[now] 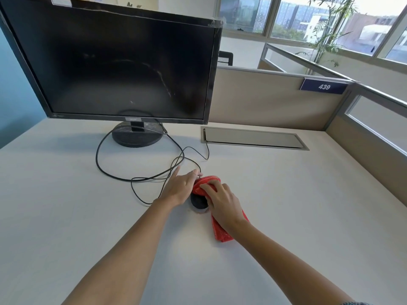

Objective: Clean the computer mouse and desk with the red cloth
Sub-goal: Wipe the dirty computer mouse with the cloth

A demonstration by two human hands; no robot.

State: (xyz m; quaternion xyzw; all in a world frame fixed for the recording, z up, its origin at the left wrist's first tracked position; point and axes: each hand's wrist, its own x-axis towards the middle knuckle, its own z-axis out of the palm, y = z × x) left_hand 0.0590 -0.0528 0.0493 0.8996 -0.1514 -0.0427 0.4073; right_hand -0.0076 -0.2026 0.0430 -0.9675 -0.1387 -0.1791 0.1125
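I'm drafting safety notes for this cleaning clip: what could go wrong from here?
The right hand presses the red cloth onto the mouse; a hard swipe could push it away from the left hand beside it.
Loose cable loops lie by the left hand; fingers or cloth might snag them and tug the mouse.

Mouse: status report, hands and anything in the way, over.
Left hand rests against mouse, fingers straight. Right hand holds red cloth over mouse top. Cable loops lie beside left hand on desk.

Red cloth [221, 233], black mouse [198, 202], black monitor [123, 69], off-white desk [286, 205]
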